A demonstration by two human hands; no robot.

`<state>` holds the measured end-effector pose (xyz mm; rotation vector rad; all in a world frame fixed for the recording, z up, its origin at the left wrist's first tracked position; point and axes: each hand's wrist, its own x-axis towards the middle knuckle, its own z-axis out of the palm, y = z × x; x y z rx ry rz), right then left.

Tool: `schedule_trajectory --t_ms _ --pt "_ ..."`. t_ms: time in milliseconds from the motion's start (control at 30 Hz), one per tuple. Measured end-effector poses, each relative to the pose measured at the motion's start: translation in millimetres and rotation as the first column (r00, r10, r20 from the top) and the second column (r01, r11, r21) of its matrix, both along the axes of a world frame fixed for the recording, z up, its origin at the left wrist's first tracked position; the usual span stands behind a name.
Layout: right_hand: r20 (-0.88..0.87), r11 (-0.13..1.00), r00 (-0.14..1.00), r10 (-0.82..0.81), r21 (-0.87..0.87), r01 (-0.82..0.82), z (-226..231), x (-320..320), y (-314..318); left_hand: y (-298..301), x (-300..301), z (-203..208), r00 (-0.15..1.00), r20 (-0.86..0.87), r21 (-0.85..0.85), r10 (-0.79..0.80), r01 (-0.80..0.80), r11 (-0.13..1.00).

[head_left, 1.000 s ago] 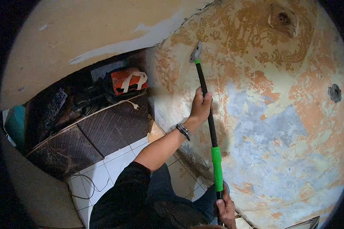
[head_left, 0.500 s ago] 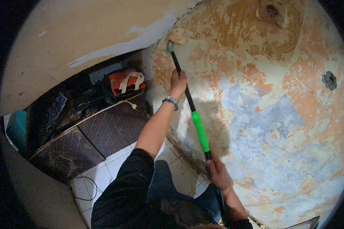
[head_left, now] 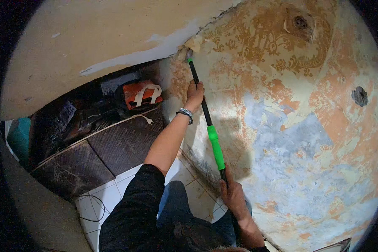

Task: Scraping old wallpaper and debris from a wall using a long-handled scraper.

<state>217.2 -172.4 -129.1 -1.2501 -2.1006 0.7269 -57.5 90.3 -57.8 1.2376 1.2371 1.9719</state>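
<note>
A long-handled scraper (head_left: 210, 126) with a black shaft and a bright green grip sleeve leans up against a wall of peeling patterned wallpaper (head_left: 281, 105). Its small blade end (head_left: 189, 54) touches the wall near the ceiling edge, in the corner. My left hand (head_left: 194, 95), with a metal bracelet on the wrist, grips the shaft above the green sleeve. My right hand (head_left: 233, 195) is closed around the shaft just below the sleeve. A black sleeve covers my left upper arm.
The wall shows orange, blue-grey and cream patches, with a round hole (head_left: 359, 95) at the right and another (head_left: 300, 22) near the top. A dark quilted mattress (head_left: 92, 155) leans at the left with an orange bag (head_left: 142, 93) behind it. White floor tiles (head_left: 96, 206) carry a thin cable.
Both hands pushed the scraper up and to the left along the wall; its blade went from the mid-upper wall into the corner by the ceiling. My right hand rose higher into view.
</note>
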Motion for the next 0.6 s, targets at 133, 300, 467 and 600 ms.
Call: schedule_trajectory --t_ms 133,300,467,600 --pt "-0.182 0.996 0.979 0.094 0.014 -0.093 -12.7 16.3 -12.6 -6.5 8.6 -8.3 0.987 -0.09 0.029 0.134 -0.132 0.991" --pt "-0.166 0.965 0.985 0.054 -0.244 -0.094 8.8 4.0 -18.1 0.1 -6.5 3.9 0.957 -0.235 -0.042 0.173 -0.187 0.981" --pt "-0.167 0.99 0.976 0.138 0.065 -0.129 -2.7 3.8 -22.1 9.0 -8.1 -11.6 0.955 -0.221 0.107 0.197 -0.177 0.978" --pt "-0.149 0.986 0.988 0.041 -0.156 -0.065 11.2 9.6 -16.6 -3.6 14.6 4.7 0.955 -0.186 0.06 0.23 -0.222 0.973"
